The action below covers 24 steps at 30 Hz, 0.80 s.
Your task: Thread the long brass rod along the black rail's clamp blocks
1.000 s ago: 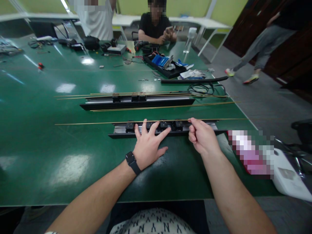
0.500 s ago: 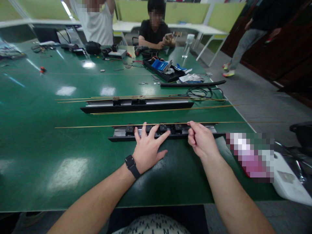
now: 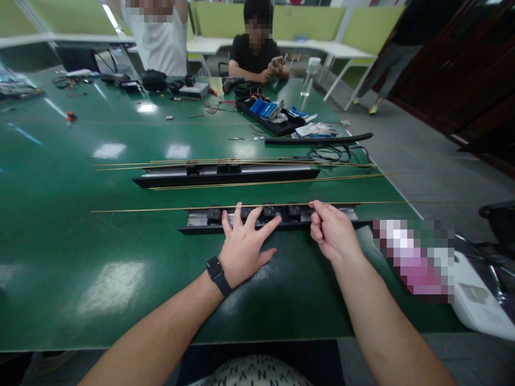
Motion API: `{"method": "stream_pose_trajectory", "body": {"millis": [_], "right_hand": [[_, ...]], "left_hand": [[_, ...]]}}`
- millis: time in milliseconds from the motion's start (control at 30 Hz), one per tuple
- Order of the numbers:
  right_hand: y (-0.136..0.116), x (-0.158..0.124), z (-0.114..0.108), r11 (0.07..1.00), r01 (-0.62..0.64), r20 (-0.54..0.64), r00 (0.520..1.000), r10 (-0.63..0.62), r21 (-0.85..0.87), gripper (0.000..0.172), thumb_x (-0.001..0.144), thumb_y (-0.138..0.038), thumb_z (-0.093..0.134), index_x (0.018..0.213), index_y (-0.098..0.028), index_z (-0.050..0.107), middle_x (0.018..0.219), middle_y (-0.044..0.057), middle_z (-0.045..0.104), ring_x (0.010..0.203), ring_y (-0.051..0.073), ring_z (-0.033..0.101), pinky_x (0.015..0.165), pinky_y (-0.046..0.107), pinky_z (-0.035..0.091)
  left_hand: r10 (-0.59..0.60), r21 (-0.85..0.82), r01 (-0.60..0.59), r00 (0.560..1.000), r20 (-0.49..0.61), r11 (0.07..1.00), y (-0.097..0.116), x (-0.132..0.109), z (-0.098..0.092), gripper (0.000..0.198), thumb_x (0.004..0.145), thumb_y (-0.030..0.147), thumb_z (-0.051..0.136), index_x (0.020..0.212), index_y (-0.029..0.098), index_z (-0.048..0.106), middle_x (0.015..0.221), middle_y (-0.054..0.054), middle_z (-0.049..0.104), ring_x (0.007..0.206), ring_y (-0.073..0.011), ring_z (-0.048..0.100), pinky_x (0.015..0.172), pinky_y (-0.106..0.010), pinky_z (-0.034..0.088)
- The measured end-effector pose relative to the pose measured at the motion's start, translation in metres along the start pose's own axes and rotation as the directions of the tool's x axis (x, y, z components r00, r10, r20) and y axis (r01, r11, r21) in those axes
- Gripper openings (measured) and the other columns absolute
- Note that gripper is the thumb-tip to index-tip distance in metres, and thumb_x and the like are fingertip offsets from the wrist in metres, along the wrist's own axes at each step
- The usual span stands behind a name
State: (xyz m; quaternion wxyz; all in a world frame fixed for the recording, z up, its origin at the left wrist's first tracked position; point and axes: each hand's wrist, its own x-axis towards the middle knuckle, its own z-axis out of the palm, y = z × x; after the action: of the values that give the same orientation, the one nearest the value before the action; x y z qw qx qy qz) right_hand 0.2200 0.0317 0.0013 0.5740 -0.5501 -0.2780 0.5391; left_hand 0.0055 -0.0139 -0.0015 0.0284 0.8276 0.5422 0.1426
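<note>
My left hand point(image 3: 244, 244) lies spread over the near black metal rail point(image 3: 201, 229), its fingertips on or over the black blocks point(image 3: 295, 213) set in the rail's silvery channel. A long thin brass-coloured rod point(image 3: 140, 209) runs along the rail's far side and sticks out past both ends. My right hand point(image 3: 333, 228) is closed, thumb and forefinger pinching this rod near the rail's right end. Beyond lies a second black rail point(image 3: 225, 177) with similar blocks, and several thin rods point(image 3: 261, 183) rest on and beside it.
A black tray point(image 3: 277, 124) with blue items, gloves point(image 3: 316, 130), a curved black strip point(image 3: 317, 139) and coiled cable point(image 3: 330, 153) lie farther back. A clear bottle point(image 3: 310, 78) stands at the far edge. A white object point(image 3: 478, 295) sits at right. Two people are across the table.
Both my hands, the rod and the rail stay in place. In the background at right, a walking person has moved farther away.
</note>
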Motion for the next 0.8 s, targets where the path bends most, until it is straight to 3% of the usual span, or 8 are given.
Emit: {"method": "stream_pose_trajectory", "body": {"millis": [800], "right_hand": [[-0.0011,-0.0004,0.0009,1.0,0.005,-0.005,1.0,-0.005,0.003,0.023,0.082,-0.035,0.078,0.088,-0.018,0.063,0.051,-0.007,0.051,0.029,0.005,0.036,0.026,0.016,0.021]], "left_hand": [[-0.006,0.005,0.006,1.0,0.001,1.0,0.0007,0.0001,0.0005,0.076,0.081,0.046,0.077,0.15,0.047,0.046,0.161,-0.006,0.037,0.15,-0.0516,0.019,0.113,-0.081,0.014]]}}
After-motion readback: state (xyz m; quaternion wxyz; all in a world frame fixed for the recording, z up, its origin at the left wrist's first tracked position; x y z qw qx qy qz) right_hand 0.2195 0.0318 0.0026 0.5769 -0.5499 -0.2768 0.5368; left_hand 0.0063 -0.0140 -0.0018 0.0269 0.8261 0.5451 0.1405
